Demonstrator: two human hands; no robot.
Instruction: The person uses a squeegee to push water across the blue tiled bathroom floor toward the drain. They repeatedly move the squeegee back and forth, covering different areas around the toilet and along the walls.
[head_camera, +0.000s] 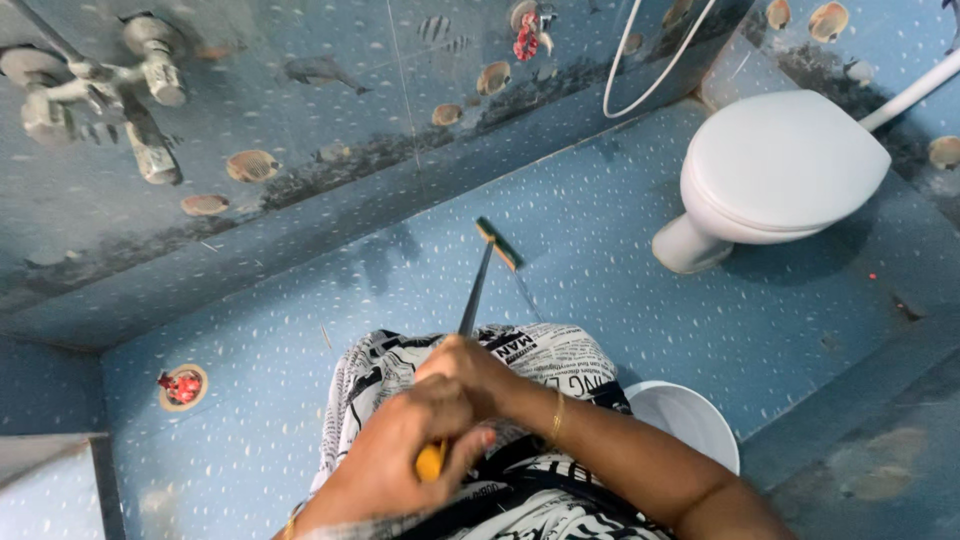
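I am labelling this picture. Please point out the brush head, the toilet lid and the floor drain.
brush head (498, 243), head view, middle of bristle block
toilet lid (785, 165), head view, lid centre
floor drain (183, 387), head view, round cover

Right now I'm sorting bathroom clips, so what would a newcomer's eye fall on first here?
Both hands, the left hand and right hand, grip a long-handled brush at bottom centre, its head on the blue speckled floor. A white toilet with its lid shut stands at upper right. Metal taps jut from the stained shell-patterned wall at upper left.

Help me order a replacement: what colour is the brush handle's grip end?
Yellow-orange grip end, seen in the head view.
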